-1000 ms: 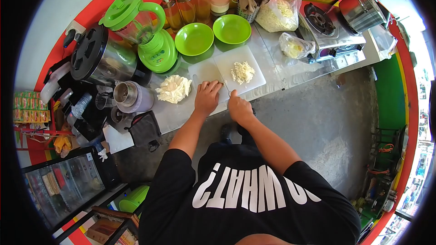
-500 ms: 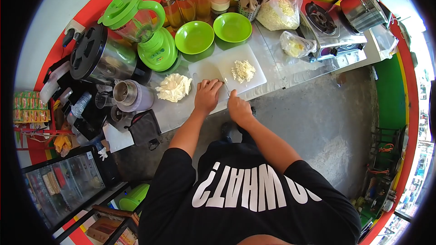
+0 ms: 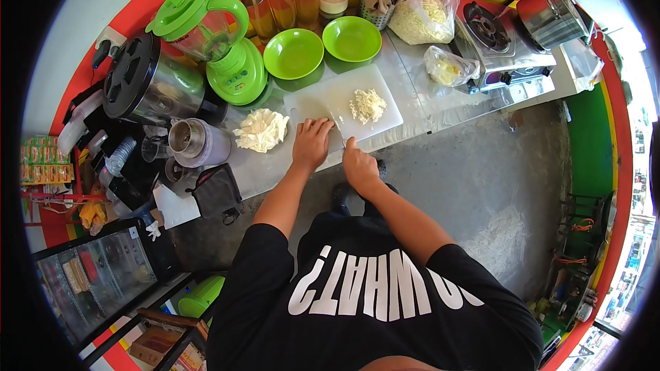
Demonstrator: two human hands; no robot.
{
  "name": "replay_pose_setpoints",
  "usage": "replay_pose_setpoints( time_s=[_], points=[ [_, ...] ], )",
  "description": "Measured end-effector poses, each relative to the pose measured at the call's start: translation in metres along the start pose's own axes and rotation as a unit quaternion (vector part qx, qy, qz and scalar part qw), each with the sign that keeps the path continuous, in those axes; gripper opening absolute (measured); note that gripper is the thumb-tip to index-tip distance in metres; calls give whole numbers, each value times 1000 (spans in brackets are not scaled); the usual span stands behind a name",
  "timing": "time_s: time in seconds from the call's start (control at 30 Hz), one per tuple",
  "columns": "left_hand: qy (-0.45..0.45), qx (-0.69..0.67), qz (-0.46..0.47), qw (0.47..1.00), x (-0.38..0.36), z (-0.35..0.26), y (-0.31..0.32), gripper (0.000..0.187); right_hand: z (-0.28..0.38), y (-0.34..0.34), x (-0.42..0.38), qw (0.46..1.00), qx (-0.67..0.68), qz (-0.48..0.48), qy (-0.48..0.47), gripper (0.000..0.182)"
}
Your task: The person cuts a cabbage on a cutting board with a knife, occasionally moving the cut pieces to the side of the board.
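Note:
On the white cutting board (image 3: 381,89) lies a pile of pale chopped food (image 3: 367,106). My right hand (image 3: 360,165) is closed around a knife handle at the board's near edge, and the thin blade (image 3: 338,124) points away from me across the board. Just left of the blade, my left hand (image 3: 313,141) rests on the board with its fingers bent together; what they press on is too small to make out. A heap of pale, leafy-looking food (image 3: 261,130) sits on the counter left of the board.
Two green bowls (image 3: 293,54) stand behind the board. A green blender (image 3: 237,72) and a metal-topped jar (image 3: 199,142) are on the left. Bagged shredded food (image 3: 423,17), a smaller bag (image 3: 450,66) and a gas stove (image 3: 505,48) are on the right.
The view has shifted slightly. Both hands keep nearly the same place on the board, and the chopped pile looks unchanged.

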State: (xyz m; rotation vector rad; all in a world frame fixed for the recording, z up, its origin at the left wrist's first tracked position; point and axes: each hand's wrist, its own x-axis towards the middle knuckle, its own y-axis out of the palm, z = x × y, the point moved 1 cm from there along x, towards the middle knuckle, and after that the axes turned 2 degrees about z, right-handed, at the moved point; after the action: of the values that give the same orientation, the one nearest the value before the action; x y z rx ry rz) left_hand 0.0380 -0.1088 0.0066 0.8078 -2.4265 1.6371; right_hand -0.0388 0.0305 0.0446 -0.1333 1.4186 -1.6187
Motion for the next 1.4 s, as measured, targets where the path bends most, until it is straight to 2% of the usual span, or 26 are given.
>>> replay_pose_setpoints(
  time_s=[0.2, 0.53, 0.7, 0.9, 1.13, 1.23, 1.3, 1.4],
  points=[
    [-9, 8, 17, 1000, 0, 0, -1, 28, 2, -19, 14, 999, -15, -11, -42, 23],
    [-7, -33, -6, 999, 2, -2, -3, 20, 3, 0, 16, 999, 1, -37, -3, 24],
    [-5, -32, -2, 999, 2, -1, -2, 20, 1, -9, 14, 998, -17, -42, -42, 24],
    [-23, -60, 9, 998, 5, 0, -4, 20, 2, 0, 5, 1000, -3, -6, -2, 25],
    [-15, -53, 8, 998, 3, 2, -1, 17, 5, -11, 16, 998, -18, -30, -44, 20],
    [-17, -58, 5, 998, 5, 2, -2, 17, 6, -3, 11, 999, -15, -39, -35, 19],
    [-20, -61, 6, 998, 3, 1, -2, 17, 7, 2, 11, 1000, -1, -10, 3, 21],
    [-14, -51, -1, 999, 2, 2, 0, 16, 8, -4, 21, 1000, 7, -15, -6, 20]
  ],
)
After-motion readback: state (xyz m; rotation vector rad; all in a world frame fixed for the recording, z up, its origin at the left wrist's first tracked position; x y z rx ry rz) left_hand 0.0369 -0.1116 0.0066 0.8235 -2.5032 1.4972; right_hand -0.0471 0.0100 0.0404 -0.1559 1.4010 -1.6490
